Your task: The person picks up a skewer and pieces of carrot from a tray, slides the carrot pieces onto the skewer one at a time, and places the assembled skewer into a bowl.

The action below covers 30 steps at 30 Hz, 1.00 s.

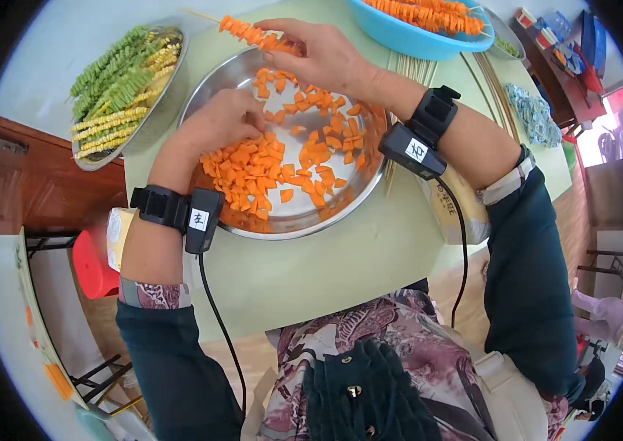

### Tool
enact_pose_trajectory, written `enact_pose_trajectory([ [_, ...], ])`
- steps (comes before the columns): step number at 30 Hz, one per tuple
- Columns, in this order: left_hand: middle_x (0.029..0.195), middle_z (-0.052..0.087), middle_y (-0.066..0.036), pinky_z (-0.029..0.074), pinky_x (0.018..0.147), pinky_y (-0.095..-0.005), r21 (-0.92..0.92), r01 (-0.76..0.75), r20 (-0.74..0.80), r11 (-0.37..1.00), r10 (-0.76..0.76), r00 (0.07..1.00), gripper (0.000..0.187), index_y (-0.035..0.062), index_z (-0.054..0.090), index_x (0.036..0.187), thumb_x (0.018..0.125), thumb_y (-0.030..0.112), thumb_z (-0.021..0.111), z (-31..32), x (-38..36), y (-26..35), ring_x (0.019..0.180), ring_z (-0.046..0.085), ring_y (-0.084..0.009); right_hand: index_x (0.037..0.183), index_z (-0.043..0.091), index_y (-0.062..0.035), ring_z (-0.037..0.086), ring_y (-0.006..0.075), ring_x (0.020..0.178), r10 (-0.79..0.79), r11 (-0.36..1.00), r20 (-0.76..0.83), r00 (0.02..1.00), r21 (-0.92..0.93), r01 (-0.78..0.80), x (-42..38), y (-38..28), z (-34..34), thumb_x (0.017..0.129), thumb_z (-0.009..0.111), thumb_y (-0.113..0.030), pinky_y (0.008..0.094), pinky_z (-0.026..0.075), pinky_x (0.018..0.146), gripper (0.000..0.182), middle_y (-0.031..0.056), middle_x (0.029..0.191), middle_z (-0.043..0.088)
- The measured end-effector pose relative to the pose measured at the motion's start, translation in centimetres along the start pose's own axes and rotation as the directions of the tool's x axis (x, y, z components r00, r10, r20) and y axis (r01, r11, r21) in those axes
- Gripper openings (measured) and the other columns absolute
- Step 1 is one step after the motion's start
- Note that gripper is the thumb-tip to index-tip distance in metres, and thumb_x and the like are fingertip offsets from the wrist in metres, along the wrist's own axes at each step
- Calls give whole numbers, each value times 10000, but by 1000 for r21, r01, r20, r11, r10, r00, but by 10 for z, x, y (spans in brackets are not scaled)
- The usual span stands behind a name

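Observation:
My right hand (326,57) is closed round a skewer of orange carrot pieces (241,31), above the far rim of a round metal basin (304,229). The bare end of its stick points up to the left. Inside the basin, my left hand (225,121) is curled with its fingers pinched together; what they hold, if anything, is hidden. Loose carrot pieces (249,165) lie around and below it, heaped thickest at the basin's left side and scattered toward the right.
A metal bowl (153,121) at left carries green and yellow skewers (116,88). Finished carrot skewers (429,15) fill a blue basin (400,40) at the back. Bare sticks (411,70) and a crumpled cloth (532,114) lie on the table (311,275). A red stool (91,264) stands at left.

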<state>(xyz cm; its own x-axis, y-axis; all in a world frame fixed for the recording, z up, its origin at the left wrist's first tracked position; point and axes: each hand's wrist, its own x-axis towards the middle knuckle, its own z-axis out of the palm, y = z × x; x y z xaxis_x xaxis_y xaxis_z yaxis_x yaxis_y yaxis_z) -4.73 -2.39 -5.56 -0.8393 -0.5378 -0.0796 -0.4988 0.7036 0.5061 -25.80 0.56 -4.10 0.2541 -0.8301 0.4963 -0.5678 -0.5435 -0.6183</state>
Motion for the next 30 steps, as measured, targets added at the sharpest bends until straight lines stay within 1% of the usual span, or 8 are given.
enact_pose_trajectory([
  [10,791,634,-69,492,706,-303,-57,111,-114,992,-117,987,130,16,656,829,705,-22,663,-8,-6,-4,755,606,-215,1224,559,-71,662,237,605,-93,989,-69,993,-124,84,3,11,8,847,610,-303,326,557,629,446,156,748,670],
  [12,790,631,-66,493,707,-302,-77,77,-122,994,-86,989,146,17,656,836,699,-32,663,-7,-9,-2,753,604,-209,1233,554,-78,664,238,619,42,998,42,998,-45,-41,0,-2,0,856,602,-308,330,559,641,444,158,763,675],
  [15,785,625,-72,493,708,-303,18,-50,-97,999,52,994,171,20,655,843,683,-39,671,-5,-10,-1,749,600,-200,1231,556,-78,665,247,630,17,998,29,999,-58,-16,0,-2,0,856,604,-323,334,559,649,450,161,772,676],
  [17,768,615,-75,493,706,-311,3,66,37,998,-66,997,192,21,650,843,666,-46,680,-8,-7,-2,751,600,-201,1227,558,-78,664,250,631,-7,997,6,1000,-79,8,-1,-1,2,855,607,-330,337,558,651,452,163,765,674],
  [22,758,616,-70,494,677,-310,1,99,33,995,-99,995,162,14,630,809,666,-34,689,-8,-7,-2,717,599,-191,1217,566,-76,663,246,636,12,996,35,999,-93,-9,-1,2,4,852,616,-339,343,551,642,453,170,748,668],
  [24,754,620,-61,494,664,-303,42,69,20,997,-69,997,142,11,622,795,675,-33,686,-8,-7,-2,711,600,-171,1294,507,-97,601,115,493,-123,986,-9,992,-117,121,0,3,6,878,592,-221,247,509,499,443,78,672,644],
  [27,744,646,-107,491,604,-301,-162,157,-47,974,-166,985,111,-14,626,804,709,21,670,-13,-8,-3,643,615,-189,1215,564,-69,661,261,652,74,997,90,993,16,-76,-2,-9,-3,850,616,-300,353,532,624,435,172,744,667],
  [30,806,647,-83,529,620,-223,-648,-3,-345,762,-290,893,117,-14,601,919,814,7,648,-33,-13,-2,689,650,-150,1218,556,-63,659,269,647,11,998,37,999,60,-13,-3,-10,-2,849,614,-274,349,529,626,429,166,744,668],
])
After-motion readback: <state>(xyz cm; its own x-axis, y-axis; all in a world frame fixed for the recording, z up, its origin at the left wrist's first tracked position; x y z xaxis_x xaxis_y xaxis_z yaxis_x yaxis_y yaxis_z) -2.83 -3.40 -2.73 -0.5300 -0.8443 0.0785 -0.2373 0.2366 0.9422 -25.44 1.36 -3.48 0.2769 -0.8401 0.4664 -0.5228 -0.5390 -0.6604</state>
